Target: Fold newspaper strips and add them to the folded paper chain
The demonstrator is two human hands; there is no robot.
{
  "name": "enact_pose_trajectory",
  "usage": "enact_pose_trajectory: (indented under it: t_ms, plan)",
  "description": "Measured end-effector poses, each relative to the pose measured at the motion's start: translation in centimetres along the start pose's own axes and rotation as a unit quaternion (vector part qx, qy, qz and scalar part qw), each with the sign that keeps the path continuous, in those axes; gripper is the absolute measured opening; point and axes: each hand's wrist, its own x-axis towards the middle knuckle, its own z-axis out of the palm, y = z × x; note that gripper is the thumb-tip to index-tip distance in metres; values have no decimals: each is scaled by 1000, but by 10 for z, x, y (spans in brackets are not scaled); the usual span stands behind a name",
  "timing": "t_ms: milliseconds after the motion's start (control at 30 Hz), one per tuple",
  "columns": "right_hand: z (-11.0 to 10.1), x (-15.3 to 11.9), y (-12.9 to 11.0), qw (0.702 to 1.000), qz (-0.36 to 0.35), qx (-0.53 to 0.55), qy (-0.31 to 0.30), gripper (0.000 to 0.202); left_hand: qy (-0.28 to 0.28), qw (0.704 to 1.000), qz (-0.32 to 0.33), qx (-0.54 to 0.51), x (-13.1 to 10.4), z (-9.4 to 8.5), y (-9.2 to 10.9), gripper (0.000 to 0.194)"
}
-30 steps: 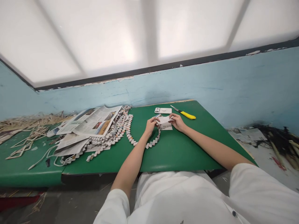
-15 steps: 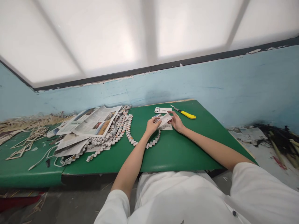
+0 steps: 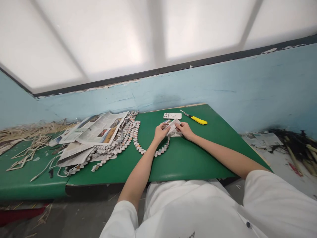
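Observation:
Between my two hands is a small piece of newspaper point(image 3: 173, 127). My left hand point(image 3: 161, 132) is closed on its left side, and my right hand point(image 3: 185, 129) pinches its right edge. Under the hands, more newspaper pieces point(image 3: 176, 134) lie on the green table. A zigzag chain of folded paper point(image 3: 161, 151) curves across the tabletop and passes beneath my left hand; its end is hidden there. Just beyond the hands lies a white phone point(image 3: 172, 115). To its right rests a utility knife point(image 3: 198, 120) with a yellow handle and its blade out.
A heap of folded-paper chains point(image 3: 123, 138) with newspaper sheets point(image 3: 104, 129) on top covers the table's left part. White cables point(image 3: 48, 167) and wooden strips point(image 3: 29, 148) lie farther left. The green table point(image 3: 198, 162) meets a blue wall point(image 3: 218, 82); debris point(image 3: 294, 148) sits on the right.
My right hand has come down and its fingers have closed on the paper's edge. The paper piece has turned and tilted between my hands. My left hand is nearly where it was.

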Motion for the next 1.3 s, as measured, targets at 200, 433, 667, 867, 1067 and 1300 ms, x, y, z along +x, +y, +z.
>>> enact_pose_trajectory:
  t_ms: [200, 433, 667, 867, 1067, 1300]
  plan:
    - [-1, 1, 3, 1000, -1, 5, -1, 54, -1, 1000, -2, -6, 0, 1, -3, 38]
    - [-3, 5, 8, 999, 12, 41, -3, 55, 6, 1000, -9, -20, 2, 1, -5, 40]
    - [-4, 5, 11, 999, 13, 34, -9, 54, 9, 1000, -14, -18, 2, 0, -3, 38]
    - [-5, 5, 12, 1000, -2, -1, -13, 59, 2, 1000, -14, -18, 2, 0, -4, 39]
    - [-4, 2, 5, 1000, -13, -27, -11, 62, 3, 999, -20, -29, 2, 0, -4, 39]
    - [-2, -1, -2, 999, -16, -38, -15, 63, 1, 999, -18, -35, 2, 0, -3, 38]
